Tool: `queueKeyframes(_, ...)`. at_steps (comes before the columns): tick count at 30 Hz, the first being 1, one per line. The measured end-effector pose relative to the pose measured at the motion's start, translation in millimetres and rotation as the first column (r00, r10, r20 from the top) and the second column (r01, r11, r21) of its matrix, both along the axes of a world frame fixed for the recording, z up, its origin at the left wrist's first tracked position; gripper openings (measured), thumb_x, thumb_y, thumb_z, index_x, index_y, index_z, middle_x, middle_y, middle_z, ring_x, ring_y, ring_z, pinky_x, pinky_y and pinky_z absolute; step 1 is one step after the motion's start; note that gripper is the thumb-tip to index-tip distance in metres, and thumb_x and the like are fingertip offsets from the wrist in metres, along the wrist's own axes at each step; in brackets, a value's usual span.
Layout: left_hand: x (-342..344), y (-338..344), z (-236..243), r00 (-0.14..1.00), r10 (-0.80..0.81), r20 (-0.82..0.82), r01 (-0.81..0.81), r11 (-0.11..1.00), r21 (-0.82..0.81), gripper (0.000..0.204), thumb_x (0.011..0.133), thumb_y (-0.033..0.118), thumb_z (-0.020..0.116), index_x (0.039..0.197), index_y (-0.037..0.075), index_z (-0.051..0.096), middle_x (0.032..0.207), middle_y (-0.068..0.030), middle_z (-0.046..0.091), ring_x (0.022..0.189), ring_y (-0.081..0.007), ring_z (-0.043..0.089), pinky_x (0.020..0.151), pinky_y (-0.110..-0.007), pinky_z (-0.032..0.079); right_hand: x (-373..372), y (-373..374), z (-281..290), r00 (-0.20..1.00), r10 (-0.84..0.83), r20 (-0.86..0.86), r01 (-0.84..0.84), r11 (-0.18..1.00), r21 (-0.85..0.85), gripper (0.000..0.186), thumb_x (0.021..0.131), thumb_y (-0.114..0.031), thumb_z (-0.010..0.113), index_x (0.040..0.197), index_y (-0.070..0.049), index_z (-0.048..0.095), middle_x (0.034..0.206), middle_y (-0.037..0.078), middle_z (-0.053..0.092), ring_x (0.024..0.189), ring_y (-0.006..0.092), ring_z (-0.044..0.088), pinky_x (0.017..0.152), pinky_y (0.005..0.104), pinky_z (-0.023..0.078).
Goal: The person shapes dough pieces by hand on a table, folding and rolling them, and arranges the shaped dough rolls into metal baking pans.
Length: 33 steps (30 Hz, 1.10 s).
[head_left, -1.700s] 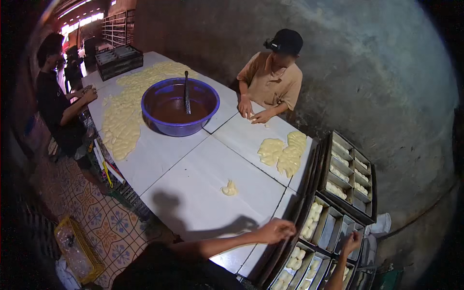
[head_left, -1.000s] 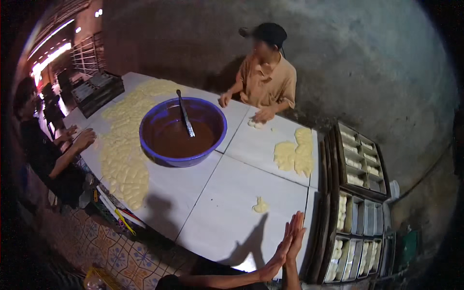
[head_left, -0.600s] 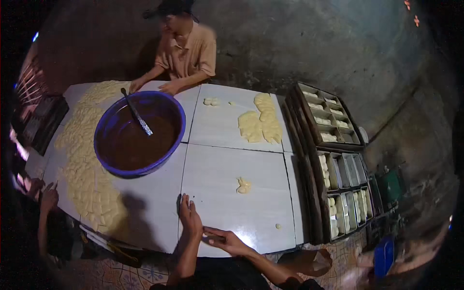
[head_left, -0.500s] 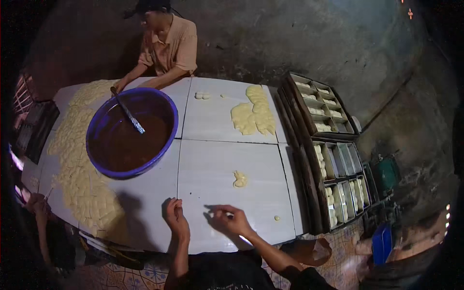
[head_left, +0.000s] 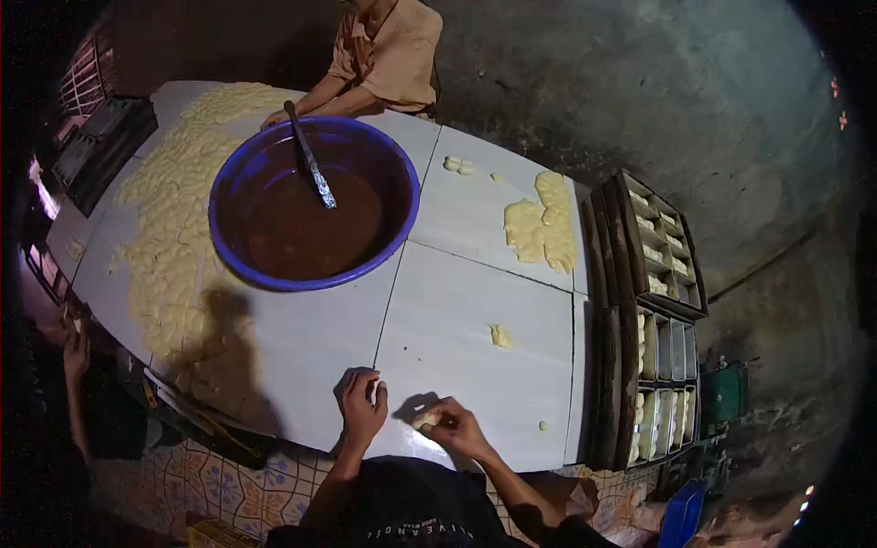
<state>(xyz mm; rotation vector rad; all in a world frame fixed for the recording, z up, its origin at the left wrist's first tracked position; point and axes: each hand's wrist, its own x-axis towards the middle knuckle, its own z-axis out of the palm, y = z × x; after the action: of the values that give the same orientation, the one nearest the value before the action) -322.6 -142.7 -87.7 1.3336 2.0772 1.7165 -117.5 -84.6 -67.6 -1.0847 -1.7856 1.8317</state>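
Note:
My left hand is curled near the front edge of the white tiled table. A pale patch shows between its thumb and fingers, too small to make out. To its right, my right hand is closed at the fingertips on a small pale piece of dough, low over the tabletop. Beyond the right hand lies a small torn lump of dough. A tiny dough bit sits nearer the right edge.
A large blue basin of brown liquid holds a long foil-tipped tool. Flattened dough pieces cover the table's left side; a dough sheet lies far right. Tins of dough stand rightward. A co-worker leans behind the basin.
The whole view has shifted, so the table sits further right and higher. My right hand has lowered toward the table, with dough showing at its fingertips. The left hand stays curled.

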Motion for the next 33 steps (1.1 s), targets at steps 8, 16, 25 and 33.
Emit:
queueKeyframes(8,0,7,-15,0.994,-0.034,-0.101,0.029,0.998,-0.051,0.015,0.073,0.004,0.064,0.088,0.002,0.062,0.085,-0.0126,0.061,0.083,-0.0323,0.055,0.073,-0.041,0.045,34,116,-2,0.893,-0.369,0.256,0.087,0.700,0.709,0.032,0.083,-0.005,0.063,0.114,0.001,0.061,0.108,0.017,0.062,0.090,0.0246,0.065,0.061,0.0286,0.053)
queueKeyframes(16,5,7,-17,0.983,-0.069,-0.170,0.065,0.998,-0.026,0.015,0.073,0.004,0.066,0.087,0.004,0.064,0.081,-0.0098,0.062,0.083,-0.0295,0.056,0.072,-0.040,0.045,43,175,-40,0.841,-0.402,0.363,-0.189,0.409,0.892,0.025,0.078,-0.006,0.063,0.102,-0.001,0.063,0.095,0.013,0.064,0.089,0.0350,0.056,0.074,0.0465,0.046)
queueKeyframes(25,27,-28,-4,0.816,-0.510,-0.274,0.406,0.841,-0.357,0.049,0.078,0.041,0.070,0.118,0.014,0.063,0.142,-0.0140,0.043,0.137,-0.0308,0.030,0.112,-0.050,0.021,92,112,23,0.958,0.082,-0.276,-0.205,0.867,-0.454,0.047,0.090,-0.032,0.064,0.123,0.001,0.058,0.122,0.016,0.060,0.099,0.0235,0.062,0.079,0.0366,0.054)
queueKeyframes(33,39,-19,-15,0.898,-0.437,0.050,0.433,0.861,-0.265,0.030,0.089,0.005,0.055,0.119,0.003,0.054,0.121,-0.0128,0.062,0.117,-0.0286,0.056,0.105,-0.042,0.038,84,40,13,0.920,-0.380,0.095,0.306,0.849,0.431,0.034,0.087,-0.005,0.061,0.120,-0.003,0.059,0.118,0.013,0.057,0.096,0.0212,0.062,0.074,0.0296,0.054)
